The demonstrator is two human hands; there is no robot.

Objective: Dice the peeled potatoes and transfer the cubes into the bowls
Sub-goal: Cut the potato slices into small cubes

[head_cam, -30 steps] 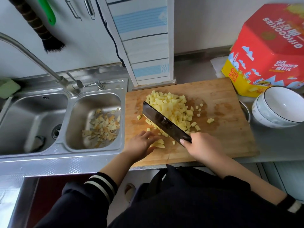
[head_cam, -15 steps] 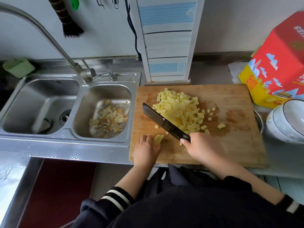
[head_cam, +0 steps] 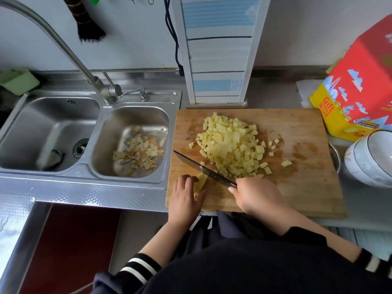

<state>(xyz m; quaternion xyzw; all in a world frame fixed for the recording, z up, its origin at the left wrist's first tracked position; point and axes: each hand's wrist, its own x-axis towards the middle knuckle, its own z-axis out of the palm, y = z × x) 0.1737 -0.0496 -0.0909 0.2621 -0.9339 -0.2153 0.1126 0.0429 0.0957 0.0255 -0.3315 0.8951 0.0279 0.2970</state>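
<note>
A heap of yellow potato cubes [head_cam: 231, 145] lies in the middle of the wooden cutting board [head_cam: 303, 181]. My right hand [head_cam: 254, 194] grips the handle of a dark cleaver [head_cam: 203, 169], whose blade runs up and left across the board's near left part. My left hand [head_cam: 185, 196] holds a few uncut potato strips [head_cam: 200, 183] against the board just beside the blade. White stacked bowls [head_cam: 373, 158] stand off the board's right edge.
A double steel sink [head_cam: 63, 132] is left of the board; its right basin holds potato peels [head_cam: 140, 149]. A red and yellow cookie tin [head_cam: 360, 90] stands at the back right. A metal dish rim [head_cam: 335, 153] peeks out between board and bowls.
The left hand has turned the potato strips and pulled them toward the board's near edge. The cleaver has shifted slightly nearer, staying beside the strips. The camera view has moved left.
</note>
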